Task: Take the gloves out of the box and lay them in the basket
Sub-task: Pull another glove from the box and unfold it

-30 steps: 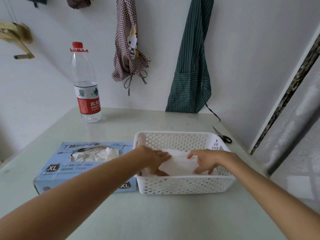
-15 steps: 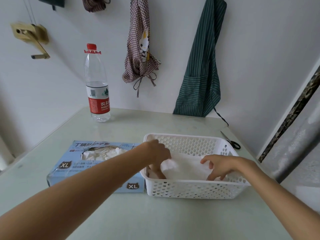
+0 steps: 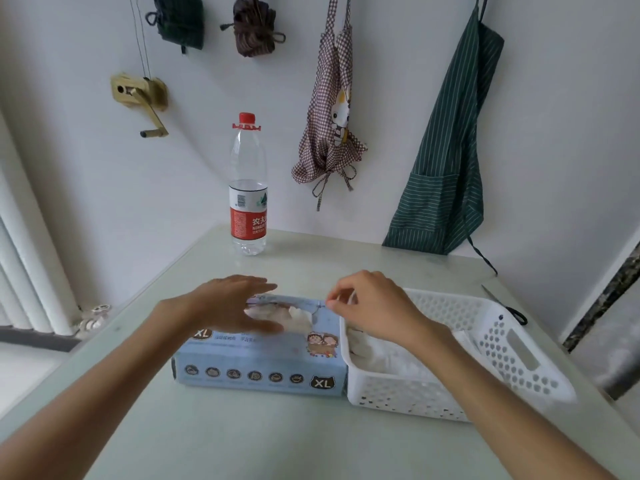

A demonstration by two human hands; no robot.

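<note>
I see both hands over the glove box [image 3: 263,358], a blue XL carton lying flat on the pale table [image 3: 242,438], its right end touching the white perforated basket [image 3: 512,358]. Left hand [image 3: 225,303] is spread flat above the box's top opening, fingers straight and a bit motion-blurred, gripping nothing; whether it touches the carton I can't tell. White gloves [image 3: 294,315] bunch up out of the opening just past its fingertips. Right hand [image 3: 374,306] sits at the box's far right corner, over the basket's left rim, thumb and forefinger drawn together, other fingers curled; whether it pinches a glove I can't tell. More white gloves [image 3: 391,358] lie in the basket. Water bottle [image 3: 248,188] stands behind the box; scissors [image 3: 509,308] lie beyond the basket.
</note>
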